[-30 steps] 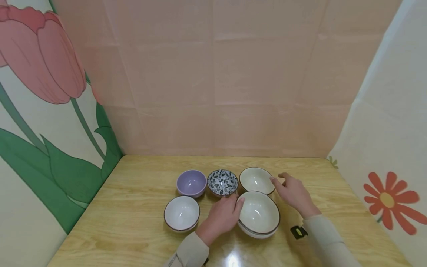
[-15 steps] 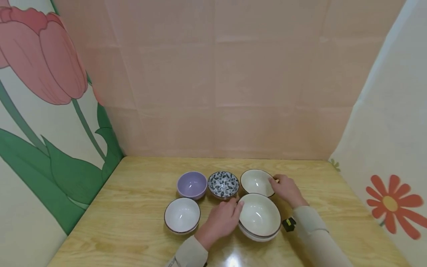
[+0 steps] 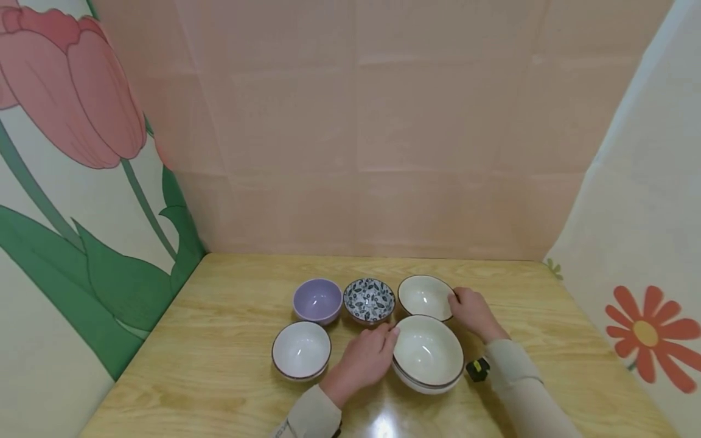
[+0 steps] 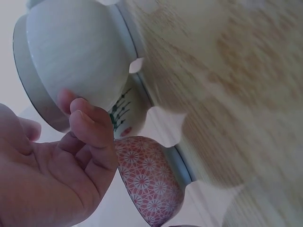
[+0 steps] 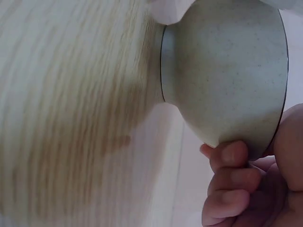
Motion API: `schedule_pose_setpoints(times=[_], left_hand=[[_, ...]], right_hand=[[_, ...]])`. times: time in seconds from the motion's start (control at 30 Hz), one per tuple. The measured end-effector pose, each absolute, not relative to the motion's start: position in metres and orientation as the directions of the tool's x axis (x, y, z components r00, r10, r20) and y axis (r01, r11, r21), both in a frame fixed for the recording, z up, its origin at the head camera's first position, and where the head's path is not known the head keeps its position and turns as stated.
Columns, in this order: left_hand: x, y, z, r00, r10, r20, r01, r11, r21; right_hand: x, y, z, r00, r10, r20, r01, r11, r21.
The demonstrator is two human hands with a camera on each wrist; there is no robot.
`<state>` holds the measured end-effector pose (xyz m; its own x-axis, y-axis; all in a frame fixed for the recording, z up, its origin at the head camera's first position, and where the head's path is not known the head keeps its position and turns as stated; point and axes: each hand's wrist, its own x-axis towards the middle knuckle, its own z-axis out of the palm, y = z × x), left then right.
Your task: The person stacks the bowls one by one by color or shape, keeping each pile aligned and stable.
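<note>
My left hand [image 3: 362, 359] pinches the left rim of the stacked cream bowls [image 3: 428, 350] at front right, thumb over the brown edge. In the left wrist view, its curled fingers touch the stack's white outer wall [image 4: 80, 56]. At back right, my right hand [image 3: 475, 311] pinches the right rim of another cream bowl [image 3: 424, 297]. The right wrist view shows this bowl's speckled side [image 5: 227, 71] upright, with fingers curled against it below the rim and the thumb at the edge. A blue-and-white floral bowl [image 3: 369, 300] stands just beyond my left hand.
A purple bowl [image 3: 317, 301] stands at back left, with a white brown-rimmed bowl [image 3: 301, 350] in front of it. A red patterned bowl wall [image 4: 151, 179] shows beside the left hand. Pink cloth [image 3: 356, 152] hangs behind the wooden table [image 3: 208, 340].
My right hand has moved slightly left, and its fingers have closed on the back right bowl's rim. My left hand keeps its hold on the stack; the bowls stay in place.
</note>
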<state>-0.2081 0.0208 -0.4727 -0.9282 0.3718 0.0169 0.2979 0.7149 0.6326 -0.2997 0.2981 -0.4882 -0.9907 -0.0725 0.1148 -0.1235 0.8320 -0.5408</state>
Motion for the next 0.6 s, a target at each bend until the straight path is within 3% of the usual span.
schedule_pose_setpoints(times=[0.6], left_hand=[[-0.2095,0.0196,-0.4744,-0.919,0.385,0.081,0.352,0.714,0.605]], right_hand=[[-0.3040,0.3031,-0.4820,-0.983,-0.048,0.180,-0.136,0.847,-0.515]])
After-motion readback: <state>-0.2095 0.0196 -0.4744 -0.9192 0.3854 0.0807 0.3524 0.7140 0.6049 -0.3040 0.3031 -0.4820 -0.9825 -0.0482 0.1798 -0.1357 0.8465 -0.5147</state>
